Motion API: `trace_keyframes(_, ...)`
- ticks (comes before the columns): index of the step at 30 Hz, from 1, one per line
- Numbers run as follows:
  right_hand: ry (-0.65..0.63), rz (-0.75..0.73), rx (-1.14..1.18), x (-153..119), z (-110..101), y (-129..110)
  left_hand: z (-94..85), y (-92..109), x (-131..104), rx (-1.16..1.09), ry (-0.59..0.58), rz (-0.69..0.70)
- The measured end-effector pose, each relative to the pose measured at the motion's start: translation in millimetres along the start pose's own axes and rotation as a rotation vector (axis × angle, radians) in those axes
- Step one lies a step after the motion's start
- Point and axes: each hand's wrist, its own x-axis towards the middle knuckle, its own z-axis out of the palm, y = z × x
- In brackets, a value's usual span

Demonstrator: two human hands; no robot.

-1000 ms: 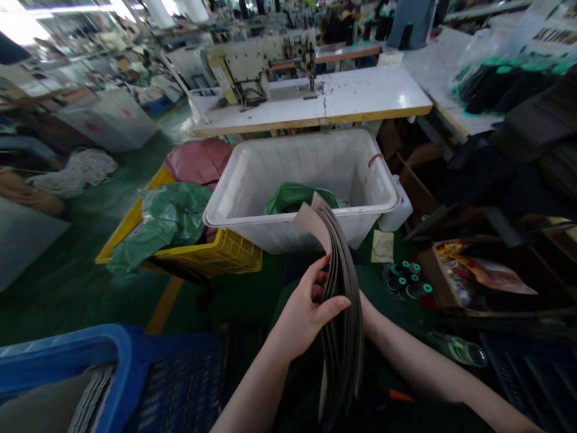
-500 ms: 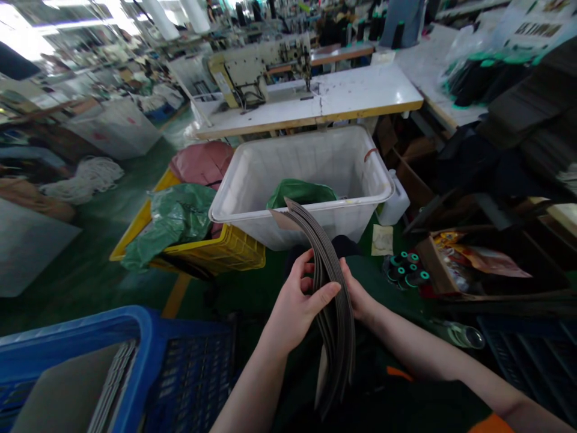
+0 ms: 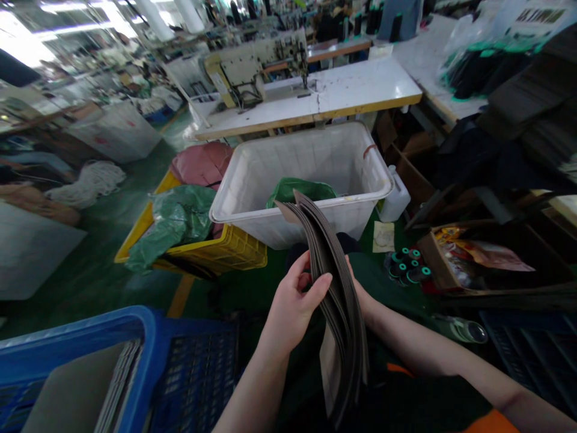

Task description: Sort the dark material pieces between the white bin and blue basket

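A bent stack of thin grey-brown sheets [image 3: 336, 270] stands on edge over my lap, split by a narrow gap into two bundles. My left hand [image 3: 297, 300] grips the left bundle, its thumb across the near edges and its fingers on the left face. On the far right side, my right hand [image 3: 360, 294] presses against the other bundle; most of its fingers are hidden behind the sheets. The upper ends of the stack reach over the near rim of a white plastic bin [image 3: 306, 210], which has a green plastic bag [image 3: 302, 189] inside.
At lower left a blue crate [image 3: 153, 337] holds more grey sheets. A yellow crate [image 3: 225, 252] with green plastic stands left of the bin. Thread spools [image 3: 408, 267] and a cardboard box [image 3: 442, 258] sit at right. Behind is a sewing machine [image 3: 252, 66] on a table.
The stack has parted into two bundles, with a gap opened between them. My left thumb has shifted slightly left and up, and the right bundle leans further right.
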Motion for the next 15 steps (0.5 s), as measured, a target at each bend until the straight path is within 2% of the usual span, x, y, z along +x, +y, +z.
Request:
trace_keyframes(7, 0.058, -0.016, 0.012, -7.9, 1.7, -5.3, 0.5, 2.6, -1.8, 0.034, 0.049, 0.000)
trace_keyframes(10, 0.049, 0.001, 0.012, -7.1, 2.1, -7.6, -1.6, 4.4, -3.8, 0.022, 0.104, 0.042)
trace_keyframes(12, 0.034, 0.028, 0.019, -6.5, 3.8, -9.4, -4.0, 6.7, -5.1, 0.178, 0.145, 0.097)
trace_keyframes(15, 0.059, 0.049, 0.001, -7.9, 8.4, -11.5, -5.5, 11.5, -6.5, 0.570, 0.141, 0.155)
